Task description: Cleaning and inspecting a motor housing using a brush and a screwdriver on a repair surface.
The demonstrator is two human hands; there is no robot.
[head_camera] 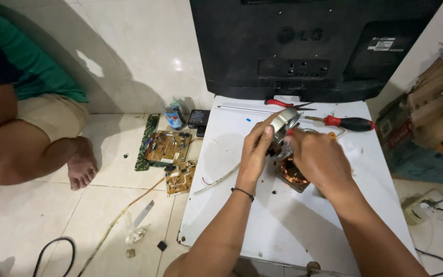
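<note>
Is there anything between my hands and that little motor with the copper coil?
Nothing visible. The left hand and right hand both already grip the motor on the white board. The screwdriver and pliers lie behind it, out of the way.

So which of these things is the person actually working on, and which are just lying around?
In hand:
- motor with copper windings, under the right hand
- silvery round part, held by the left hand

Lying about:
- red-handled screwdriver
- red-handled scissors
- circuit boards on the floor
- television back
</note>
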